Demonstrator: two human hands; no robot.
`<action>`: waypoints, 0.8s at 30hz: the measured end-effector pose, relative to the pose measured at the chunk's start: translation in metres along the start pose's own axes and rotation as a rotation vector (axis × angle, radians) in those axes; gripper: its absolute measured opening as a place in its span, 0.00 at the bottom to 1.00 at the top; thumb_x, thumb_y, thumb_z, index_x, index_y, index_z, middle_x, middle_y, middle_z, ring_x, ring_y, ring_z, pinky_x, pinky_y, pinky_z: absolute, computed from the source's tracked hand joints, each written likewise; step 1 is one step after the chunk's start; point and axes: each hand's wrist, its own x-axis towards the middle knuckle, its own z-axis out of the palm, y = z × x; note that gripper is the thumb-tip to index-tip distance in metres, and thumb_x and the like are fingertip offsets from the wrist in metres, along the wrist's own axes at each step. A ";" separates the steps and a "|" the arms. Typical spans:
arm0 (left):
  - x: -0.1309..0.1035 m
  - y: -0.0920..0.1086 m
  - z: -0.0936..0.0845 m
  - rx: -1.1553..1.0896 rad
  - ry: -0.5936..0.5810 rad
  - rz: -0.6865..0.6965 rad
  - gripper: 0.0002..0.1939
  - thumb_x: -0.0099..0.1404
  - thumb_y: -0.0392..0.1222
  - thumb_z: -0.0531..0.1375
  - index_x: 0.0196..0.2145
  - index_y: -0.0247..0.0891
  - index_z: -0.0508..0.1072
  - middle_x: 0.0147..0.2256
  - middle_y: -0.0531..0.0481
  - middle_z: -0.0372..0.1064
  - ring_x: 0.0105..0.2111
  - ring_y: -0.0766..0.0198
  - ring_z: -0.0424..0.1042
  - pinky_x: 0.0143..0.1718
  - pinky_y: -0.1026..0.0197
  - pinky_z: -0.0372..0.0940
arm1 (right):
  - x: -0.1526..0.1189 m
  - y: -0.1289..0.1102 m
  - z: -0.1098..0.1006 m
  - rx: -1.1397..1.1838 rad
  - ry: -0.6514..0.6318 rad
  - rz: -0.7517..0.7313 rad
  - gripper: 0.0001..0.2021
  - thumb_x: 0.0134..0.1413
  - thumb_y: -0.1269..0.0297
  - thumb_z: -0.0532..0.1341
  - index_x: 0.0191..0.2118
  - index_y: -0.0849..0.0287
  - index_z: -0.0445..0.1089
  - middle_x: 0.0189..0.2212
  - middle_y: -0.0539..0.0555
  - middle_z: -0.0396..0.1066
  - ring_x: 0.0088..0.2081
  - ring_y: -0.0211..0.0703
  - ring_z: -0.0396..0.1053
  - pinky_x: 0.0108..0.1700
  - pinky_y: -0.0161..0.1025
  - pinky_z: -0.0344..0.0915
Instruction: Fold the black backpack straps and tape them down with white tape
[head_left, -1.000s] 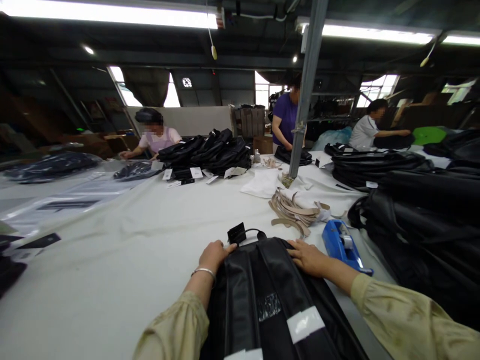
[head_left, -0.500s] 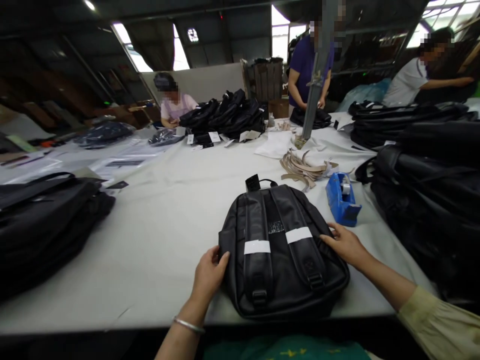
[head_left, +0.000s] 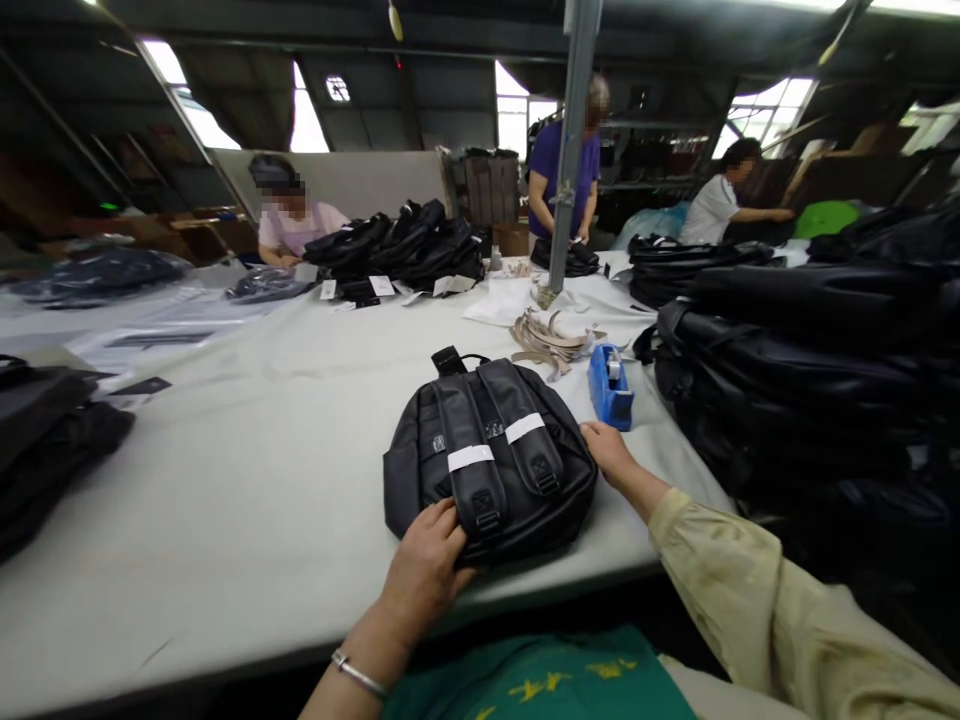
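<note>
A black backpack (head_left: 517,500) lies on the table in front of me, its straps facing up and white bands wrapped round both. A black tag (head_left: 448,361) is at its top handle. My left hand (head_left: 429,558) grips the bag's lower left edge, fingers on top beside a strap and thumb low at the near side. At the bag's right side my right hand (head_left: 611,455) pinches the edge; some of its fingers are hidden. A blue tape dispenser (head_left: 610,388) stands just beyond my right hand.
Tan strips (head_left: 551,340) lie behind the dispenser. Stacked black bags (head_left: 810,400) rise at the right, more bags (head_left: 52,440) sit at the left, and a bag heap (head_left: 401,245) lies at the back. A metal post (head_left: 571,150) stands on the far side. Three people work beyond.
My left hand has gone from the bag's left side to its lower left edge. My right hand stays at the right side. The view has swung right.
</note>
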 end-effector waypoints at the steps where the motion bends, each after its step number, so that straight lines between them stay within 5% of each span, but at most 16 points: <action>1: 0.006 -0.002 -0.001 -0.005 -0.023 0.026 0.18 0.54 0.39 0.66 0.45 0.37 0.74 0.48 0.39 0.72 0.55 0.44 0.64 0.58 0.43 0.61 | -0.008 -0.001 -0.005 -0.009 0.005 -0.060 0.20 0.59 0.59 0.50 0.47 0.65 0.73 0.46 0.61 0.73 0.49 0.50 0.69 0.54 0.46 0.64; 5: 0.015 -0.007 -0.001 -0.024 0.006 0.064 0.12 0.61 0.33 0.58 0.43 0.37 0.74 0.44 0.40 0.74 0.50 0.50 0.70 0.54 0.49 0.66 | -0.044 -0.005 -0.027 -0.277 -0.198 -0.649 0.22 0.53 0.53 0.61 0.51 0.58 0.70 0.59 0.61 0.61 0.62 0.56 0.55 0.62 0.53 0.52; 8: 0.018 -0.010 -0.004 -0.053 -0.047 0.001 0.11 0.65 0.34 0.52 0.38 0.38 0.74 0.38 0.40 0.74 0.41 0.54 0.73 0.44 0.54 0.70 | -0.052 -0.012 -0.036 -0.530 -0.332 -0.949 0.21 0.48 0.55 0.66 0.47 0.58 0.71 0.54 0.61 0.67 0.63 0.62 0.50 0.60 0.58 0.49; 13: 0.029 -0.015 -0.015 -0.044 -0.227 -0.127 0.11 0.64 0.36 0.51 0.34 0.39 0.74 0.32 0.43 0.74 0.33 0.57 0.73 0.36 0.58 0.68 | -0.034 -0.032 -0.039 -0.685 -0.450 -1.119 0.11 0.46 0.62 0.65 0.36 0.60 0.72 0.40 0.59 0.71 0.57 0.58 0.56 0.55 0.52 0.54; 16: 0.031 -0.018 -0.015 -0.048 -0.221 -0.100 0.12 0.66 0.38 0.50 0.33 0.39 0.74 0.32 0.42 0.74 0.32 0.56 0.74 0.35 0.58 0.68 | -0.031 -0.039 -0.037 -0.760 -0.475 -1.205 0.07 0.51 0.64 0.62 0.35 0.62 0.71 0.37 0.59 0.70 0.48 0.52 0.61 0.49 0.47 0.57; 20: 0.024 -0.025 -0.012 -0.037 -0.122 0.003 0.12 0.66 0.38 0.51 0.31 0.38 0.73 0.30 0.42 0.73 0.31 0.56 0.74 0.34 0.58 0.68 | -0.035 -0.040 -0.028 -0.841 -0.375 -1.229 0.07 0.59 0.70 0.54 0.35 0.63 0.69 0.34 0.60 0.68 0.36 0.47 0.61 0.41 0.44 0.57; 24: 0.021 -0.019 -0.016 0.031 -0.099 0.020 0.08 0.62 0.36 0.54 0.34 0.40 0.74 0.32 0.42 0.74 0.34 0.55 0.74 0.37 0.56 0.69 | -0.033 -0.042 -0.021 -0.839 -0.245 -1.216 0.08 0.61 0.71 0.50 0.38 0.63 0.67 0.34 0.60 0.66 0.35 0.47 0.60 0.37 0.43 0.55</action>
